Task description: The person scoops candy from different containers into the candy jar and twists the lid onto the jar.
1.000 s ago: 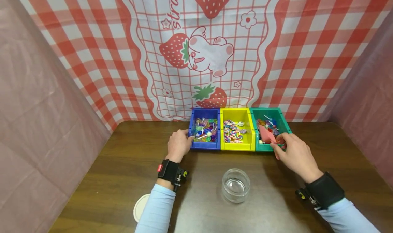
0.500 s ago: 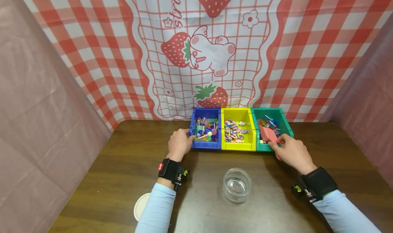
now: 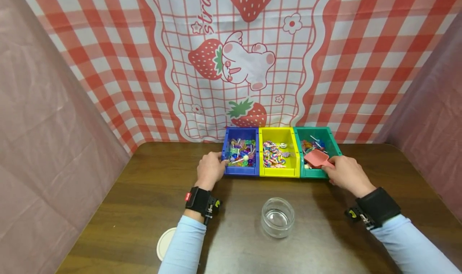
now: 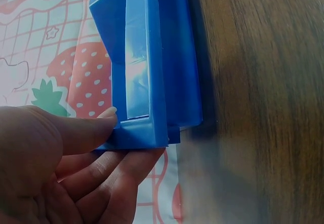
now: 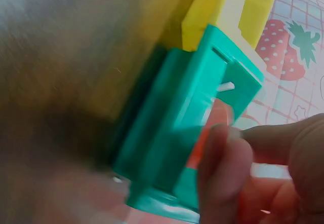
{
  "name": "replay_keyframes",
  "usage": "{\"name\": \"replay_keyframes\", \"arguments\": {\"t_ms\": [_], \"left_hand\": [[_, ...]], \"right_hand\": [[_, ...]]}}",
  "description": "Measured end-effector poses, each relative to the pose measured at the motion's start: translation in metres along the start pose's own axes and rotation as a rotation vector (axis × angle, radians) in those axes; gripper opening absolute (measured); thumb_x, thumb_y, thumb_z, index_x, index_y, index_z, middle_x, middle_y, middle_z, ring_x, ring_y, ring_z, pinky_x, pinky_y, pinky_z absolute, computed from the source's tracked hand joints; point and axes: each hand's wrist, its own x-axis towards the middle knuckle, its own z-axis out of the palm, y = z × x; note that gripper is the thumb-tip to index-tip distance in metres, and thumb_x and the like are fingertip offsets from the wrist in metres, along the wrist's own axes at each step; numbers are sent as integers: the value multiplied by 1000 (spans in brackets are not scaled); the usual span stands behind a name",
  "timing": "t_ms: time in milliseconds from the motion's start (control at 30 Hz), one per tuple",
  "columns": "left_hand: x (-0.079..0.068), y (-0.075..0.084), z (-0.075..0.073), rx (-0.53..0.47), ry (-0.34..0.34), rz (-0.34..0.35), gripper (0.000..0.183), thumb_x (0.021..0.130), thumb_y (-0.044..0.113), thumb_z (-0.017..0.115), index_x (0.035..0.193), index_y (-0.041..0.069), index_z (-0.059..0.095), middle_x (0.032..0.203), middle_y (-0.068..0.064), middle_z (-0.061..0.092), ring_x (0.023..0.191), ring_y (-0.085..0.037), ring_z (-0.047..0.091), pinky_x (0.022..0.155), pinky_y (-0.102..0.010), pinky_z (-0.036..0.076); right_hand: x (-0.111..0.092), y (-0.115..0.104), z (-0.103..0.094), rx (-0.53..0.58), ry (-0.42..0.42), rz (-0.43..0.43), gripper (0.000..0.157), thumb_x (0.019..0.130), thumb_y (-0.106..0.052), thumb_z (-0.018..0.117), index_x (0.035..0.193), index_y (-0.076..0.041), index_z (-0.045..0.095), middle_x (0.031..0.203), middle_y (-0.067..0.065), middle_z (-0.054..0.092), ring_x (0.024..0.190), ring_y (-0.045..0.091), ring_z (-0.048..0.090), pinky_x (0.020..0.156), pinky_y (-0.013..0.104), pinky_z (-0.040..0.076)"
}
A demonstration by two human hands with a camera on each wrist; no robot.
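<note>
My left hand [image 3: 210,170] grips the side wall of the blue bin [image 3: 241,171], thumb inside and fingers outside, as the left wrist view shows. Small colourful candy-like pieces lie in that bin. My right hand [image 3: 348,173] pinches the handle of a pink scoop [image 3: 316,158] at the front of the green bin [image 3: 335,145]. The scoop's bowl lies over the mixed pieces in the bin, and its handle is mostly hidden by the fingers. In the right wrist view, thumb and fingers [image 5: 228,168] close on the scoop beside the green front wall.
Between the two bins stands a yellow bin [image 3: 279,172] with swirl-patterned lollipop pieces. A clear glass jar [image 3: 277,218] stands uncovered on the wooden table [image 3: 137,210]. Partly under the left forearm lies a round white lid [image 3: 165,242]. A checked strawberry cloth [image 3: 249,65] hangs behind.
The pink scoop has turned from a steep tilt to a flatter pose in the green bin, its bowl now facing up. The left hand stays on the blue bin.
</note>
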Motion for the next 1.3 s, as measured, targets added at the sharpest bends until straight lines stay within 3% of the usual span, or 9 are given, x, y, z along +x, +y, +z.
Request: {"name": "replay_keyframes", "arguments": {"t_ms": [100, 267, 433, 700, 933, 1100, 1300], "left_hand": [[0, -1, 0, 4, 4, 1, 40, 91, 33, 74, 127, 17, 71, 111, -10, 72, 98, -32, 67, 78, -48, 51], [0, -1, -1, 10, 11, 20, 37, 91, 33, 74, 125, 19, 72, 107, -9, 73, 97, -34, 68, 76, -49, 51], [1, -3, -1, 16, 21, 38, 35, 91, 33, 74, 123, 19, 74, 103, -7, 74, 96, -35, 68, 75, -49, 51], [0, -2, -1, 15, 20, 29, 38, 91, 33, 74, 125, 17, 72, 108, -8, 73, 98, -34, 68, 77, -49, 52], [0, -2, 0, 10, 13, 26, 38, 91, 33, 73, 125, 16, 72, 109, -9, 73, 97, -33, 68, 77, -49, 51], [-1, -2, 0, 8, 16, 29, 37, 91, 32, 74, 125, 17, 72, 110, -9, 73, 97, -33, 68, 77, -49, 52], [-2, -2, -1, 9, 6, 31, 39, 92, 32, 73, 127, 15, 71, 111, -9, 72, 97, -32, 68, 78, -49, 52]], "right_hand": [[3, -4, -5, -56, -6, -14, 25, 97, -18, 58, 91, 6, 63, 68, 7, 50, 56, 21, 48, 50, 34, 39], [8, -9, -17, -162, -33, -1, 30, 97, -20, 54, 70, -8, 54, 66, 7, 45, 57, 24, 45, 50, 35, 35], [14, -14, -30, -228, -72, 11, 32, 96, -20, 55, 67, -7, 56, 65, 8, 47, 55, 24, 46, 49, 36, 37], [22, -19, -44, -316, -55, 3, 34, 97, -26, 59, 71, -4, 61, 64, 9, 49, 55, 27, 49, 46, 39, 40], [33, -23, -51, -473, 121, -117, 27, 90, -19, 68, 72, 1, 64, 57, 8, 50, 48, 28, 50, 42, 47, 46], [41, -27, -51, -545, 182, -195, 30, 84, -13, 71, 59, -4, 58, 52, 7, 44, 45, 26, 46, 41, 48, 45], [53, -28, -44, -659, 252, -368, 38, 80, -9, 77, 52, -6, 53, 47, 3, 37, 42, 22, 41, 40, 42, 45]]}}
